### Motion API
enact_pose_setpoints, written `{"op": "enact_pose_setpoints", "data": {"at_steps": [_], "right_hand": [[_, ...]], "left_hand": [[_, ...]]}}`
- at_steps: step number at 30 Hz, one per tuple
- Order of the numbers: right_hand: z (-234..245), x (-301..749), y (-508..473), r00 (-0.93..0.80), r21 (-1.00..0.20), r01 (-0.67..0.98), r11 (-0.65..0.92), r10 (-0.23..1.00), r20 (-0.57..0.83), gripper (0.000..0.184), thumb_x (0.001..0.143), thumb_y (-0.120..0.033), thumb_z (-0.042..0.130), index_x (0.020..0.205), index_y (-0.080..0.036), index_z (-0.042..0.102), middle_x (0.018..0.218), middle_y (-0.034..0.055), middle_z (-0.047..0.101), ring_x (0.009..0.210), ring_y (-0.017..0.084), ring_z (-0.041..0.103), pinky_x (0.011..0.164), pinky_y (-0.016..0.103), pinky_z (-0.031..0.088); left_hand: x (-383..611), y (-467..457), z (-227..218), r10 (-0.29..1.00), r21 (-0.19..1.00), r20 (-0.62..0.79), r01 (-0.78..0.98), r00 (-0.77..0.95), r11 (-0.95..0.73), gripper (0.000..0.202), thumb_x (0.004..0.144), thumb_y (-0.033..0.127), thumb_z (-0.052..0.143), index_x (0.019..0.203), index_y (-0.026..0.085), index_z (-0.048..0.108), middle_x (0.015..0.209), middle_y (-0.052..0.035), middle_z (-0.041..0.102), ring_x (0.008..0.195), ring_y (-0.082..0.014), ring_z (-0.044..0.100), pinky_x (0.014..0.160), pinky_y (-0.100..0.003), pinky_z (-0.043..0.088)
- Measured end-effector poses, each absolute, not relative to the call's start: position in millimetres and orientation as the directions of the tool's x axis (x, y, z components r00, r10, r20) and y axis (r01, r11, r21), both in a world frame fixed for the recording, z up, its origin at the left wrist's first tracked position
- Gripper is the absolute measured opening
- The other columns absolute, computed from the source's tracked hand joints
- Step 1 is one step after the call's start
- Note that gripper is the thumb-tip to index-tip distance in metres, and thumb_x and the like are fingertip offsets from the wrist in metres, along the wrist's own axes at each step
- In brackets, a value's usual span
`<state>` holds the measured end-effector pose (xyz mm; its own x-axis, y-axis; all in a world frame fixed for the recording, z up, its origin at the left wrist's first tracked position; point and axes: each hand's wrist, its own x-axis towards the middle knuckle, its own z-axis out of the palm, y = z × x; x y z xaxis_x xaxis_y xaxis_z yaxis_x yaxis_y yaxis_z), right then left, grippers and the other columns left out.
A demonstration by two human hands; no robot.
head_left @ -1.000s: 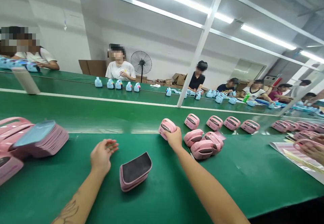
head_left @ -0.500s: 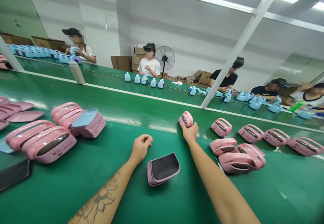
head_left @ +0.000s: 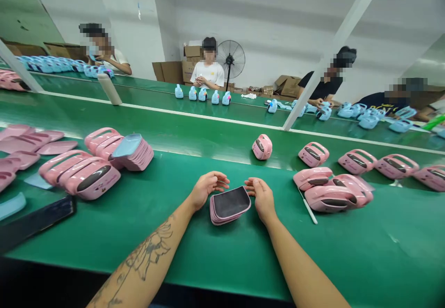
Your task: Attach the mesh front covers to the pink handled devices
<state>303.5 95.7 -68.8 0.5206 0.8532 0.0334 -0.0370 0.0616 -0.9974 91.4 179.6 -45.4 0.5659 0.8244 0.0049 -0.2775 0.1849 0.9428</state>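
Well, two open hands flank a small pink stack

Right at the near edge of the green surface (head_left: 347, 252) sits a small stack of pink-edged pieces (head_left: 230, 204), its top face black, directly in front of the person at the bench. The left hand (head_left: 208, 189), with a tattooed forearm (head_left: 146, 252), is on the stack's left, and the right hand (head_left: 261, 199) is on its right. Neither grip is closed on anything: both stand open, fingers loosely curved, so near the stack that you can't tell whether they touch it.

Farther along the same surface, a lone rounded pink case (head_left: 262, 147) sits just ahead of the hands. To the right are a row of matching pink cases (head_left: 358, 162), a tight cluster of them (head_left: 333, 194) and a thin white stick (head_left: 308, 211). To the left lie a pile of pink panels (head_left: 134, 152) with a blue piece on top and some handled pink cases (head_left: 81, 176). Beyond a white strip, a co-worker in a white shirt (head_left: 207, 75) sits behind pale blue figures (head_left: 201, 97), near a standing fan (head_left: 231, 60).
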Motion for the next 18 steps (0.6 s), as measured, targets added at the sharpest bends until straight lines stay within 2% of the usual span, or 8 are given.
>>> {"op": "enact_pose_setpoints", "data": {"at_steps": [2, 5, 8, 11, 14, 18], "right_hand": [[-66.2, 305.4, 96.7, 0.463, -0.998, -0.015, 0.054, 0.885, 0.041, 0.058, 0.084, -0.074, 0.066, 0.098, -0.018, 0.075, 0.098, 0.0120, 0.080, 0.081, 0.023, 0.075, 0.067, 0.032, 0.056], [-65.7, 306.0, 95.3, 0.394, -0.999, 0.017, 0.036, 0.918, 0.040, 0.057, 0.088, -0.072, 0.062, 0.097, -0.018, 0.076, 0.097, 0.0108, 0.080, 0.079, 0.022, 0.074, 0.068, 0.032, 0.055], [-64.8, 302.0, 88.9, 0.348, -0.999, 0.044, 0.019, 0.937, 0.033, 0.057, 0.093, -0.071, 0.053, 0.101, -0.019, 0.076, 0.098, 0.0097, 0.079, 0.080, 0.022, 0.073, 0.066, 0.031, 0.054], [-61.0, 294.7, 80.2, 0.308, -0.995, 0.098, 0.019, 0.950, 0.048, 0.054, 0.096, -0.068, 0.051, 0.101, -0.021, 0.076, 0.097, 0.0068, 0.079, 0.084, 0.022, 0.070, 0.072, 0.031, 0.054], [-57.3, 289.6, 73.5, 0.280, -0.989, 0.148, 0.028, 0.958, 0.069, 0.053, 0.098, -0.065, 0.050, 0.099, -0.021, 0.078, 0.096, 0.0054, 0.078, 0.088, 0.023, 0.068, 0.079, 0.032, 0.053], [-57.2, 289.7, 70.5, 0.287, -0.984, 0.178, 0.015, 0.955, 0.067, 0.055, 0.099, -0.066, 0.047, 0.100, -0.020, 0.077, 0.094, 0.0056, 0.078, 0.086, 0.023, 0.068, 0.076, 0.032, 0.052]], "left_hand": [[91.3, 170.6, -42.5, 0.751, 0.945, 0.024, -0.260, 0.660, 0.198, 0.049, 0.073, 0.049, 0.076, 0.105, 0.012, 0.078, 0.110, -0.0181, 0.079, 0.101, -0.0304, 0.075, 0.091, -0.038, 0.057], [95.8, 163.6, -42.6, 0.684, 0.939, 0.048, -0.266, 0.728, 0.218, 0.044, 0.075, 0.042, 0.077, 0.107, 0.012, 0.080, 0.108, -0.0166, 0.080, 0.098, -0.0294, 0.076, 0.089, -0.036, 0.057], [103.4, 164.7, -45.1, 0.776, 0.912, 0.034, -0.336, 0.630, 0.233, 0.036, 0.077, 0.040, 0.077, 0.098, 0.012, 0.080, 0.102, -0.0151, 0.081, 0.090, -0.0283, 0.077, 0.084, -0.037, 0.059], [108.5, 167.4, -46.9, 0.854, 0.886, 0.011, -0.401, 0.521, 0.233, 0.035, 0.078, 0.046, 0.077, 0.091, 0.013, 0.078, 0.093, -0.0123, 0.081, 0.080, -0.0264, 0.077, 0.078, -0.038, 0.061], [107.7, 168.1, -47.6, 0.860, 0.885, -0.007, -0.397, 0.510, 0.242, 0.037, 0.079, 0.047, 0.076, 0.089, 0.012, 0.077, 0.088, -0.0121, 0.080, 0.077, -0.0253, 0.077, 0.077, -0.037, 0.061], [104.0, 166.0, -47.3, 0.847, 0.888, -0.023, -0.379, 0.531, 0.261, 0.036, 0.079, 0.045, 0.077, 0.090, 0.011, 0.077, 0.091, -0.0137, 0.081, 0.078, -0.0254, 0.077, 0.078, -0.036, 0.060]]}}
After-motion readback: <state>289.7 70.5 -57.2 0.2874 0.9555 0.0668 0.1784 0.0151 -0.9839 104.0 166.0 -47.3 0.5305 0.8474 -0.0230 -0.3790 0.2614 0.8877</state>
